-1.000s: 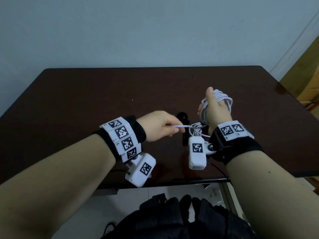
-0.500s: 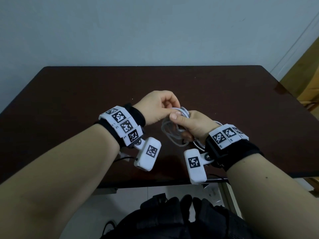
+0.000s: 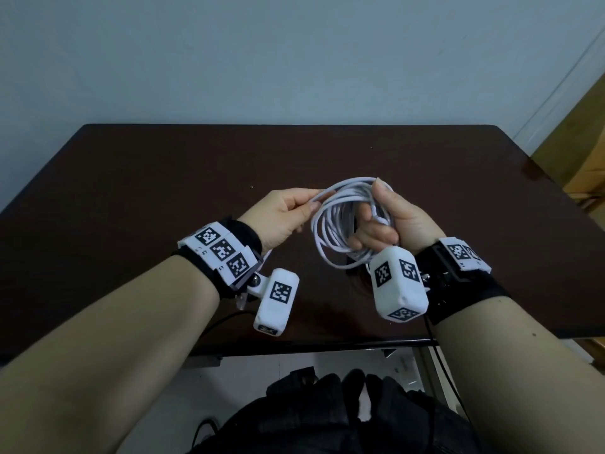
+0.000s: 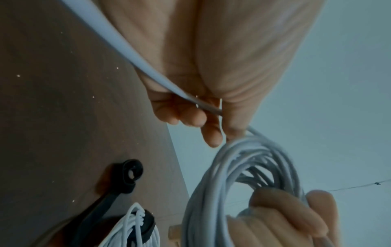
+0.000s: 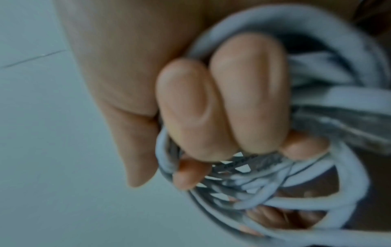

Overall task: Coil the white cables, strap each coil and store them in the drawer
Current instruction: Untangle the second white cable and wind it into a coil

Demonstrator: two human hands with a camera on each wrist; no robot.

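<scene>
Dim, cool, flat light in all three views; wrist views soft.

Head view: sharp at centre, low contrast, bluish cast on the wall (image 3: 294, 54); dark worktop (image 3: 131, 191) carries a small glare patch at its far right corner and only faint shadows. Straight edges bow toward the frame borders; forearms swell at the lower corners. Left wrist view: left hand (image 4: 211, 66) close to the lens and soft, coil (image 4: 243, 175) smeared by motion blur, worktop specks sharp. Right wrist view: right hand (image 5: 190, 100) and coil blurred throughout, background washed pale.
</scene>
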